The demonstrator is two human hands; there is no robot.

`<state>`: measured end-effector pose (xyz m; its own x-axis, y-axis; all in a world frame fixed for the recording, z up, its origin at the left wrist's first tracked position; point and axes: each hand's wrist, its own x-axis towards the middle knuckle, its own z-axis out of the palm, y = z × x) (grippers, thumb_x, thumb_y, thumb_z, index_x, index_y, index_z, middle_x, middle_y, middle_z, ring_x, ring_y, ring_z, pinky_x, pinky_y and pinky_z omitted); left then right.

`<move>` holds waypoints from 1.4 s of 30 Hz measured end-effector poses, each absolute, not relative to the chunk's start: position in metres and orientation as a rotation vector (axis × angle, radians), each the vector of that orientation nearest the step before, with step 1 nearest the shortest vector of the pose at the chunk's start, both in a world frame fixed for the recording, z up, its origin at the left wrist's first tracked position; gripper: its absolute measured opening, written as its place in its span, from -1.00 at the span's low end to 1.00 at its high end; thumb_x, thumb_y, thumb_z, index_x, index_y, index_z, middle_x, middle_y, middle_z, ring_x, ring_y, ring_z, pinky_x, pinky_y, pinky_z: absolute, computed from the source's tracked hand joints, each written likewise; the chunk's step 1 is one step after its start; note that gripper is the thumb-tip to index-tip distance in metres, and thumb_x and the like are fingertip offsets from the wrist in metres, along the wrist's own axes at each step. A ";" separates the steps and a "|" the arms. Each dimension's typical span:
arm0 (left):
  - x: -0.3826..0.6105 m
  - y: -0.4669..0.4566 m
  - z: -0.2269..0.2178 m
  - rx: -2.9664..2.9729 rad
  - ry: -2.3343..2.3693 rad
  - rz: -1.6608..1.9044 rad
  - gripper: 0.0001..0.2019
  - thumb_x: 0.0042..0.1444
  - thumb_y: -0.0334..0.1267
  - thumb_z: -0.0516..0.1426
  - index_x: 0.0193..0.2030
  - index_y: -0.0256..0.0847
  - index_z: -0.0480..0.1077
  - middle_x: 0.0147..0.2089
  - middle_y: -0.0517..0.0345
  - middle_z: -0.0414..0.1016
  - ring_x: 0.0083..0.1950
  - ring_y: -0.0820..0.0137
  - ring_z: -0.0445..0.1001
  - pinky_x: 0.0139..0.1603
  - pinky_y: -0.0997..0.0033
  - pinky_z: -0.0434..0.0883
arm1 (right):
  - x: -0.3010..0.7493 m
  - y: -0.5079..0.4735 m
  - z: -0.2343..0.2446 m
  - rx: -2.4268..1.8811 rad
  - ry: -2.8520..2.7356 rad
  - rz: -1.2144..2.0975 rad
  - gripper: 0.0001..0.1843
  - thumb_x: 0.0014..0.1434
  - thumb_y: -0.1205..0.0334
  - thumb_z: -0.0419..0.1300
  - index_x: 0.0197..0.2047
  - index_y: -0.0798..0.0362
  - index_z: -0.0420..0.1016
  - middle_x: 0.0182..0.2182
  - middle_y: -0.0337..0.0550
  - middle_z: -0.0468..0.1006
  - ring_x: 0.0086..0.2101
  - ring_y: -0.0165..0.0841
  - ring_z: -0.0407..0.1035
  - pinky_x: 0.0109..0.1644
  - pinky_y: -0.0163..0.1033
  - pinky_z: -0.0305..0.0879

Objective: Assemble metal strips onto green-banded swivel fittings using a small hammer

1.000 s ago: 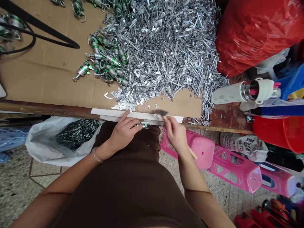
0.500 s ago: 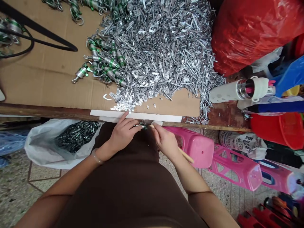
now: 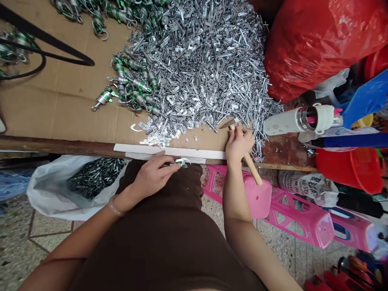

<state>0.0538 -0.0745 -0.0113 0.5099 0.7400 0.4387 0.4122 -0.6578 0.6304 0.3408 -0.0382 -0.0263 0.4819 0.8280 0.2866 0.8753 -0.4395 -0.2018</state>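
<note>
Sitting right at the bench edge, a tiny green-and-silver metal fitting [image 3: 182, 163] is pinched tight between the thumb and fingertips of the bare left hand [image 3: 153, 178], at 12 o'clock from the brown-clothed lap [image 3: 160, 190]. The bare right hand [image 3: 239, 144] is closed around a small steel-headed hammer with a pale wooden handle [image 3: 251, 169], its head held out at 10 o'clock over the cardboard. Progress-wise, a cluster of green-banded silver assemblies [image 3: 130, 83] is laid out at 11 o'clock, and dark green pieces [image 3: 97, 178] are piled in a white plastic bag [image 3: 42, 194] at 9 o'clock, but a huge heap of loose silver metal strips [image 3: 197, 68] is left. Room is tight: only a narrow band of brown cardboard sheet [image 3: 209, 137] is bare before the white paper strip [image 3: 169, 150] on the wooden table edge [image 3: 60, 145].
</note>
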 end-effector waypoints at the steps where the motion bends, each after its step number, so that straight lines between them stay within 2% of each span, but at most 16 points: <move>1: 0.054 -0.076 -0.010 2.251 0.948 0.995 -0.83 0.13 -0.43 0.07 -0.21 -0.16 0.45 -0.28 0.14 0.43 -0.27 0.51 0.43 -0.16 0.47 0.44 | 0.330 -0.037 -0.023 -2.356 -1.472 -0.160 -0.67 0.21 0.14 -0.04 -0.09 0.03 0.46 -0.17 0.04 0.37 -0.12 -0.15 0.22 -0.03 0.01 0.11; 4: 0.055 -0.077 -0.008 2.085 0.998 0.984 -0.86 0.12 -0.41 0.10 -0.21 -0.20 0.45 -0.27 0.13 0.39 -0.31 0.54 0.41 -0.32 0.59 0.39 | 0.293 -0.030 -0.014 -2.068 -1.774 0.152 -0.77 0.22 0.18 -0.01 -0.22 -0.03 0.47 -0.23 -0.10 0.42 -0.13 -0.25 0.24 -0.02 -0.11 0.13; 7: 0.056 -0.076 -0.005 1.951 1.082 0.929 -0.88 0.12 -0.38 0.11 -0.21 -0.22 0.44 -0.27 0.14 0.36 -0.26 0.51 0.41 -0.25 0.53 0.40 | 0.264 -0.015 -0.012 -1.879 -2.025 0.413 -0.81 0.21 0.19 0.04 -0.25 -0.03 0.47 -0.26 -0.15 0.43 -0.15 -0.28 0.23 -0.02 -0.18 0.12; 10: 0.055 -0.074 -0.003 1.896 1.115 0.936 -0.91 0.11 -0.34 0.13 -0.24 -0.21 0.44 -0.26 0.15 0.37 -0.21 0.47 0.42 -0.17 0.47 0.41 | 0.254 -0.006 -0.009 -1.920 -2.025 0.467 -0.81 0.21 0.25 0.02 -0.27 0.02 0.46 -0.26 -0.11 0.42 -0.16 -0.25 0.22 -0.03 -0.17 0.11; 14: 0.054 -0.074 -0.001 1.878 1.100 0.974 -0.93 0.11 -0.32 0.14 -0.28 -0.20 0.45 -0.28 0.15 0.42 -0.24 0.49 0.45 -0.20 0.51 0.43 | 0.248 -0.029 0.011 -1.803 -1.945 0.561 -0.82 0.22 0.26 0.01 -0.31 0.02 0.42 -0.31 -0.15 0.46 -0.22 -0.30 0.26 -0.08 -0.19 0.16; 17: 0.055 -0.075 0.001 1.894 1.122 1.019 -0.87 0.10 -0.31 0.16 -0.19 -0.19 0.44 -0.24 0.14 0.48 -0.22 0.47 0.47 -0.16 0.49 0.45 | 0.239 -0.065 0.028 -1.636 -2.077 0.677 -0.82 0.23 0.23 0.02 -0.29 0.00 0.43 -0.35 -0.18 0.50 -0.27 -0.32 0.30 -0.15 -0.21 0.21; 20: 0.055 -0.074 0.004 1.962 1.070 1.040 -0.79 0.10 -0.35 0.15 -0.10 -0.19 0.42 -0.21 0.12 0.49 -0.19 0.46 0.47 -0.15 0.50 0.45 | 0.231 -0.092 0.038 -1.554 -2.181 0.615 -0.79 0.25 0.23 0.00 -0.25 -0.01 0.46 -0.33 -0.15 0.53 -0.27 -0.31 0.30 -0.15 -0.19 0.21; 26: 0.058 -0.074 0.010 1.951 0.990 1.064 -0.90 0.09 -0.41 0.15 -0.25 -0.22 0.47 -0.29 0.14 0.46 -0.28 0.53 0.46 -0.25 0.58 0.43 | 0.236 -0.102 0.042 -1.483 -2.001 0.643 -0.87 0.22 0.26 0.07 -0.27 -0.01 0.45 -0.37 -0.20 0.53 -0.30 -0.37 0.35 -0.20 -0.23 0.26; 29: 0.059 -0.075 0.011 1.921 1.015 1.062 -0.86 0.10 -0.37 0.16 -0.18 -0.19 0.46 -0.25 0.13 0.49 -0.23 0.49 0.47 -0.20 0.54 0.45 | 0.236 -0.100 0.043 -1.559 -1.900 0.618 -0.89 0.21 0.27 0.08 -0.29 -0.01 0.44 -0.39 -0.21 0.53 -0.31 -0.37 0.35 -0.19 -0.23 0.27; 32: 0.058 -0.077 0.013 1.926 1.016 1.046 -0.82 0.11 -0.35 0.15 -0.13 -0.19 0.44 -0.21 0.11 0.50 -0.19 0.47 0.48 -0.16 0.52 0.45 | 0.236 -0.099 0.044 -1.493 -2.060 0.608 -0.87 0.21 0.27 0.07 -0.26 -0.01 0.45 -0.34 -0.18 0.54 -0.29 -0.35 0.33 -0.18 -0.21 0.25; 35: 0.058 -0.077 0.015 1.903 0.984 1.039 -0.89 0.11 -0.38 0.14 -0.25 -0.20 0.48 -0.29 0.14 0.48 -0.27 0.51 0.46 -0.25 0.57 0.43 | 0.240 -0.098 0.043 -1.406 -2.100 0.710 -0.88 0.21 0.27 0.07 -0.26 0.00 0.44 -0.34 -0.18 0.52 -0.29 -0.36 0.32 -0.17 -0.23 0.26; 38: 0.059 -0.076 0.015 1.768 1.031 1.044 -0.93 0.09 -0.35 0.16 -0.30 -0.20 0.48 -0.32 0.15 0.47 -0.29 0.51 0.45 -0.26 0.55 0.42 | 0.245 -0.099 0.038 -1.492 -1.887 0.794 -0.88 0.18 0.19 0.12 -0.21 -0.01 0.40 -0.30 -0.18 0.47 -0.23 -0.36 0.32 -0.15 -0.22 0.28; 40: 0.060 -0.076 0.013 1.643 1.082 1.022 -0.94 0.07 -0.32 0.17 -0.32 -0.20 0.48 -0.32 0.15 0.47 -0.29 0.50 0.45 -0.25 0.52 0.43 | 0.244 -0.101 0.033 -1.550 -1.786 0.780 -0.84 0.15 0.14 0.15 -0.20 -0.01 0.40 -0.27 -0.16 0.45 -0.20 -0.34 0.32 -0.14 -0.20 0.28; 42: 0.061 -0.077 0.010 1.537 1.112 0.989 -0.94 0.05 -0.30 0.18 -0.34 -0.21 0.48 -0.32 0.14 0.47 -0.29 0.48 0.45 -0.25 0.51 0.43 | 0.240 -0.105 0.029 -1.571 -1.762 0.724 -0.89 0.16 0.16 0.15 -0.26 -0.02 0.42 -0.30 -0.18 0.44 -0.22 -0.34 0.32 -0.13 -0.20 0.26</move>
